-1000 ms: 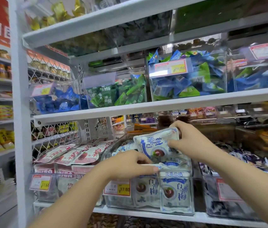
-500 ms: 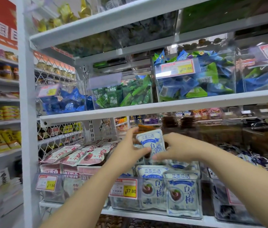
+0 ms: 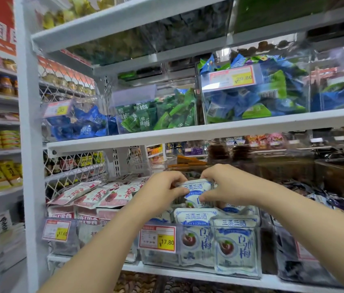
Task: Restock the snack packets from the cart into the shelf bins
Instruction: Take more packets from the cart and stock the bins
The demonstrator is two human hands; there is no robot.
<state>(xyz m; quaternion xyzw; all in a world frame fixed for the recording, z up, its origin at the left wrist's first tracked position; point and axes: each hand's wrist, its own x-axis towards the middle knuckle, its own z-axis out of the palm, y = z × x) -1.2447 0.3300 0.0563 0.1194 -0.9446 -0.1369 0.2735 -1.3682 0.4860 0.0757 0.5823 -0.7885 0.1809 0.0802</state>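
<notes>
**White metal shelf** (image 3: 188, 135): tiered boards carrying clear bins, so that the stock faces the aisle.

**Clear plastic bin** (image 3: 152, 259): on the lower tier, centre. A yellow price label (image 3: 157, 238) is fixed to its see-through front wall.

**Standing white-and-blue packets** (image 3: 233, 247): upright against that front wall with the print facing outward, probably arranged for display.

**Left hand** (image 3: 162, 191): fingers curled, with thumb and fingertips pinching the left edge of the held packet.

**Right hand** (image 3: 228, 185): also curled, pinching the packet's right edge.

**White-and-blue snack packet** (image 3: 196, 188): held upright between both hands, over the bin and behind the standing row. It is probably being lowered into a gap there, with two hands used to keep it straight. The cart is out of view.
</notes>
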